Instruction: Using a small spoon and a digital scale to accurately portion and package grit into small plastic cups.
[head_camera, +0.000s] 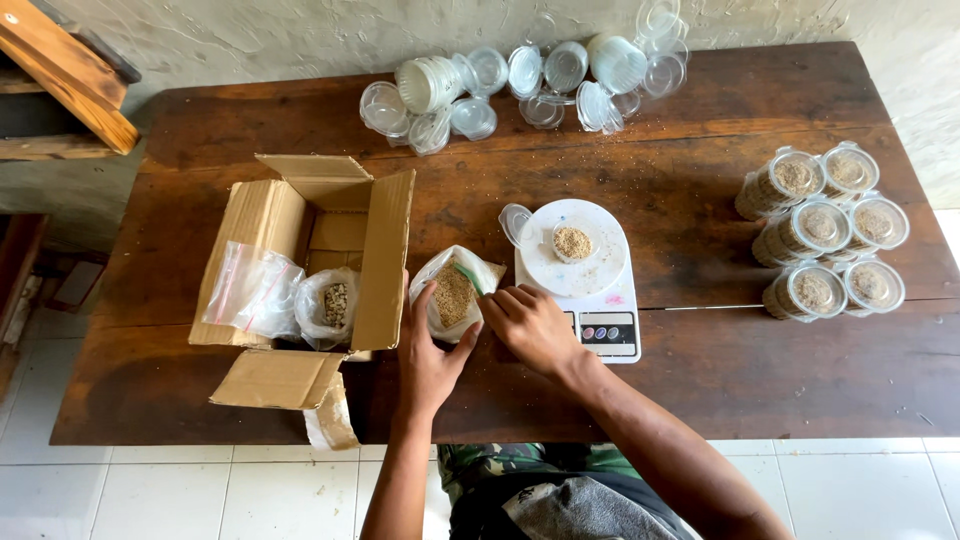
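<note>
A clear plastic bag of tan grain (452, 291) stands open on the dark wooden table (700, 370). My left hand (430, 350) cups the bag's near side. My right hand (532, 325) reaches into the bag's mouth, fingers closed on a green scoop (468, 279). To the right of the bag stands a white kitchen scale (582, 275). A small clear cup with some grain (572, 242) sits on its round platform, and a clear lid (516, 222) lies at the platform's left edge.
An open cardboard box (330, 250) to the left holds plastic bags (258, 290). Several empty clear cups and lids (520, 80) lie along the far edge. Several filled, lidded cups (825, 230) are stacked at the right. White floor tiles lie below the table.
</note>
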